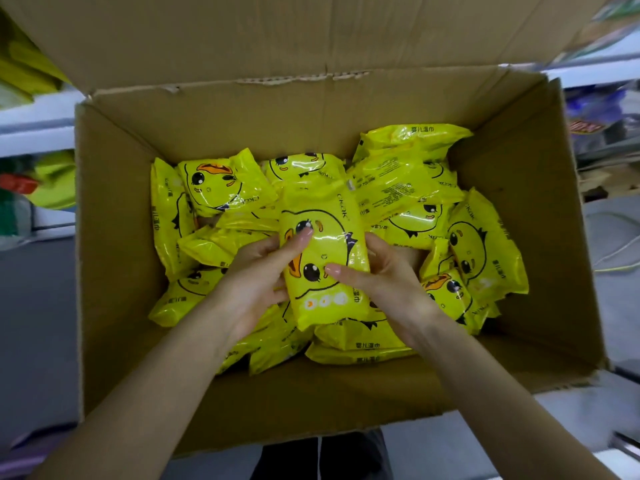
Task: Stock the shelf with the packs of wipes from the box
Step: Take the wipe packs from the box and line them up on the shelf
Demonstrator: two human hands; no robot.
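Observation:
An open cardboard box (114, 237) fills the view, holding several yellow packs of wipes with a cartoon duck face. In the middle, one pack of wipes (322, 251) is raised above the pile, its long side running away from me. My left hand (259, 271) grips its left edge, thumb across the duck print. My right hand (384, 275) grips its right edge, thumb on the front. More packs lie loose around it, such as one at the back left (221, 185) and one at the right (485, 247).
The box's far flap (277, 32) stands up behind the packs. White shelf edges (38, 119) with blurred goods show at the left, and another shelf (602, 71) at the right. Grey floor lies on both sides of the box.

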